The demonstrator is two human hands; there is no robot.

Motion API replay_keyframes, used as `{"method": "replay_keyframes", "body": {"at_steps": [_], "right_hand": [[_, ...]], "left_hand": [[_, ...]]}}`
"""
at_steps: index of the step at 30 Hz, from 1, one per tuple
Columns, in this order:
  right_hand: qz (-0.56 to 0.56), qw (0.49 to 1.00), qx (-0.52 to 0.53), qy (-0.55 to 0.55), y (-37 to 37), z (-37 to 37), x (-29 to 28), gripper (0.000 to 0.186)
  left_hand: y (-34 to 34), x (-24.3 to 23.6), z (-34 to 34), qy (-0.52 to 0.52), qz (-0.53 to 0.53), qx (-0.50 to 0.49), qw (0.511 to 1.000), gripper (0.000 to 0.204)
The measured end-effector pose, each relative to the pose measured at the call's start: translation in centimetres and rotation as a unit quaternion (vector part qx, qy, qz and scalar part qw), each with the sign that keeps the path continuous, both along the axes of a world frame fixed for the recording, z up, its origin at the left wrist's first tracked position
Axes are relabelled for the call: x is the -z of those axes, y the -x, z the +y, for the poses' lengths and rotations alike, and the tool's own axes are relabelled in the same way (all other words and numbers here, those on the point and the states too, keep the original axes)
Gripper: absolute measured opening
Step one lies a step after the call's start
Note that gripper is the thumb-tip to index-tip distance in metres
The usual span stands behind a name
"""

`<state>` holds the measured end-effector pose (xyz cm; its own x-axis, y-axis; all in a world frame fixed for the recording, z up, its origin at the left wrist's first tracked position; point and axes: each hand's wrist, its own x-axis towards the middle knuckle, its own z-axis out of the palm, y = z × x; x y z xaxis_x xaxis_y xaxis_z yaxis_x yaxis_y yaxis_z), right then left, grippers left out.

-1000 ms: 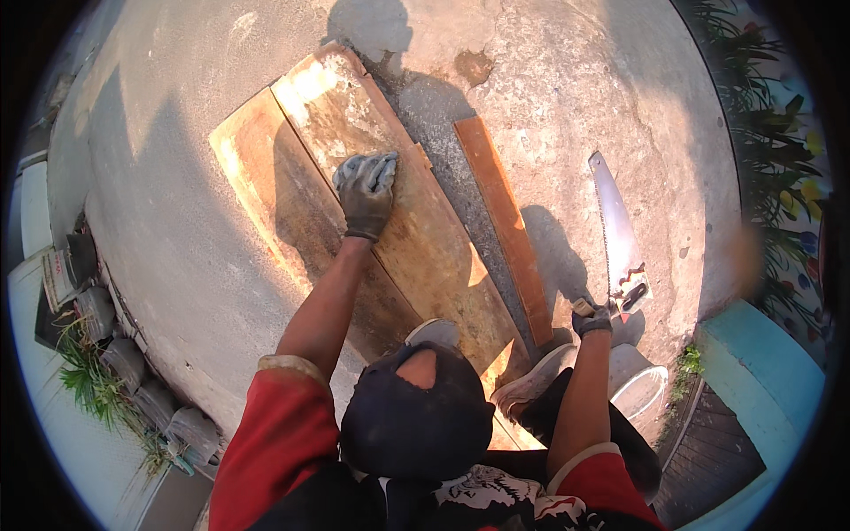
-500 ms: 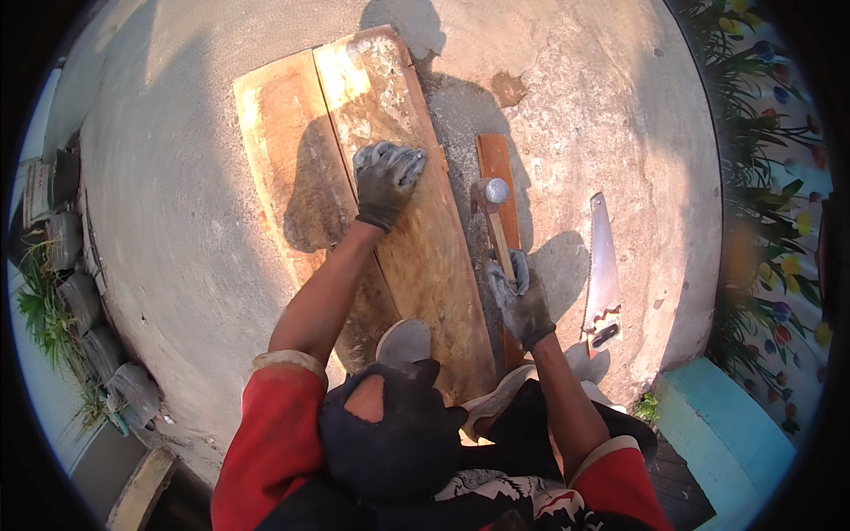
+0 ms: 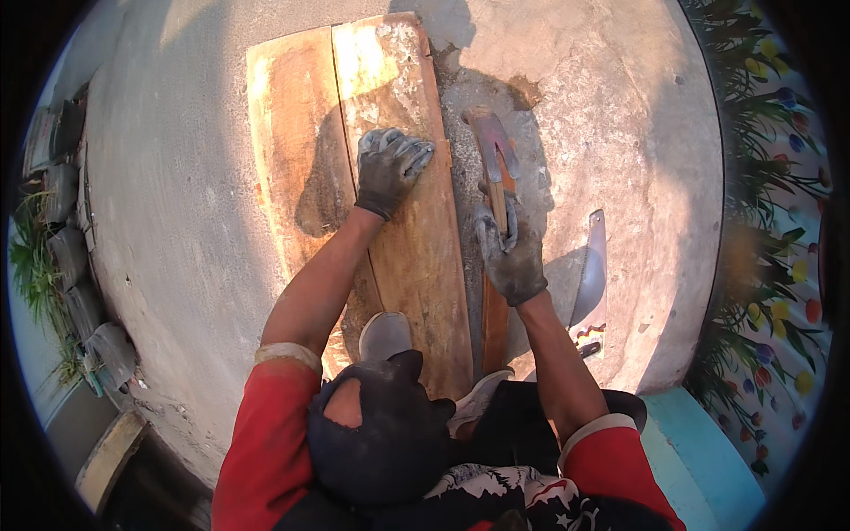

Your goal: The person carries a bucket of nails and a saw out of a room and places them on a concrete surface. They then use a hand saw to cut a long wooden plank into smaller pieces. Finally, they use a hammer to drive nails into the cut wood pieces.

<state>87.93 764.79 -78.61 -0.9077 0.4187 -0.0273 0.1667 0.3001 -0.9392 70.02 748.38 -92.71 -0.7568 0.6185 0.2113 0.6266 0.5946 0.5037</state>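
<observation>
My gloved left hand (image 3: 390,172) rests on the right one of two worn wooden planks (image 3: 429,283), its fingers curled together. Whatever those fingers may pinch is too small to make out. In my right hand (image 3: 515,257), also gloved, is a claw hammer (image 3: 489,146), gripped by its wooden handle. Its head points away from me, with the forked claw showing, above a narrow reddish-brown wood strip (image 3: 494,332). This strip lies on the ground beside the planks, partly hidden by the hammer and hand.
A handsaw (image 3: 594,274) lies on the concrete ground (image 3: 637,195) to the right. My shoe (image 3: 386,337) is at the near part of the planks. A light-blue ledge (image 3: 699,451) stands at the lower right, and a flower-patterned wall (image 3: 788,221) runs along the right.
My right hand has moved up and away from me with the hammer, which has turned so its claw now shows. My left hand stays on the plank; the view has shifted slightly.
</observation>
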Motion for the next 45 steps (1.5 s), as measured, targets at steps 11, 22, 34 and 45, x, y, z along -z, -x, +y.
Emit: {"method": "replay_keyframes", "body": {"at_steps": [11,22,34,45], "right_hand": [[0.010,0.997,-0.068,-0.041,0.4,1.2,2.7,0.035],[-0.145,0.808,0.166,0.546,-3.1,-0.2,3.9,0.041],[-0.160,0.812,0.163,0.538,0.2,2.8,7.1,0.021],[-0.067,0.997,0.041,-0.004,0.2,1.6,7.6,0.037]], "left_hand": [[0.2,0.5,0.5,0.030,0.001,0.011,0.999,0.036],[0.8,-3.5,-11.0,-0.075,0.047,-0.335,0.938,0.053],[2.4,-1.2,-16.5,0.077,-0.088,-0.489,0.864,0.091],[2.4,-5.3,-14.4,0.108,-0.198,-0.468,0.854,0.093]]}}
